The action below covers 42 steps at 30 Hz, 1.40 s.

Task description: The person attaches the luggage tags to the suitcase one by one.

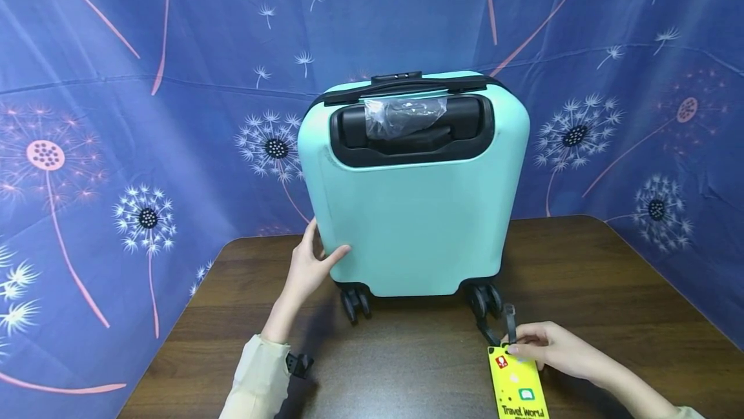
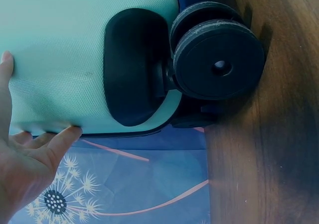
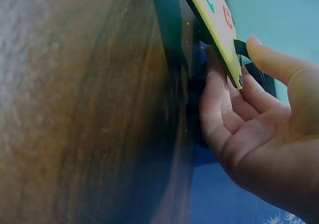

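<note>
A mint-green suitcase stands upright on black wheels, a clear plastic wrap around its black pull handle. My left hand holds its lower left edge, thumb on the large face and fingers around the side. In the left wrist view the fingertips lie by a dark seam, left of a black wheel. My right hand pinches a yellow luggage tag at its top end, below the suitcase's right wheels. The tag's black strap sticks up beyond the fingers.
The suitcase rests on a brown wooden table with rounded far corners. Behind the table hangs a blue cloth with a dandelion print. A dark wrist-camera mount sits at my left cuff.
</note>
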Available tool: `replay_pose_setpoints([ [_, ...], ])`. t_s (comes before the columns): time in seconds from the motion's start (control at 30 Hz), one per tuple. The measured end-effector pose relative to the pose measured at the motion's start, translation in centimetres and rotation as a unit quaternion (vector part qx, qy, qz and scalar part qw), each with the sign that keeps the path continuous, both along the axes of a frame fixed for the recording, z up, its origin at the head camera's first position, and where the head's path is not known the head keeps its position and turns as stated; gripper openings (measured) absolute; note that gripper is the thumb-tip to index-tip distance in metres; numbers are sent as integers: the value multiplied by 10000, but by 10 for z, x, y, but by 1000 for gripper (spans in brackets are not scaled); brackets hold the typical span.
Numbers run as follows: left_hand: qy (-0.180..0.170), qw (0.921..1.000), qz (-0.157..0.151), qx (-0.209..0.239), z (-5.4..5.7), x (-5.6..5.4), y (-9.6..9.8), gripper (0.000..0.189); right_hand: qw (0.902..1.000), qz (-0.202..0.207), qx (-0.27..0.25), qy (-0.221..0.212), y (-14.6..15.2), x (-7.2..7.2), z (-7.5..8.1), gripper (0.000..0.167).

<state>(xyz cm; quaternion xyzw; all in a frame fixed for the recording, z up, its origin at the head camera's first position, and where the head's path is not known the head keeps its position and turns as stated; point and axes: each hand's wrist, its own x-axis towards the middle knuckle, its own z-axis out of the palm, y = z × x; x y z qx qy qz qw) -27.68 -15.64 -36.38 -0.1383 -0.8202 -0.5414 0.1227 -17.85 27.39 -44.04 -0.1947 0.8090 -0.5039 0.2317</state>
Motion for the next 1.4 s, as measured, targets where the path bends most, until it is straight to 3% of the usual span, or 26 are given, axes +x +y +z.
replay_pose_setpoints([
  [0.23,178,9998,51,3,-3,-1,0,85,9998,17,-45,216,2,2,9,22],
  [0.5,123,9999,62,3,-3,0,0,85,9968,-62,11,794,3,6,20,16],
  [0.73,138,9999,-14,56,-3,0,1,85,9925,-584,392,1001,3,10,32,19],
  [1.03,147,9999,44,39,-4,0,0,84,9879,-860,692,1085,8,13,48,23],
  [1.4,135,9998,134,64,-5,1,1,84,9725,-1267,874,1746,11,16,72,16],
])
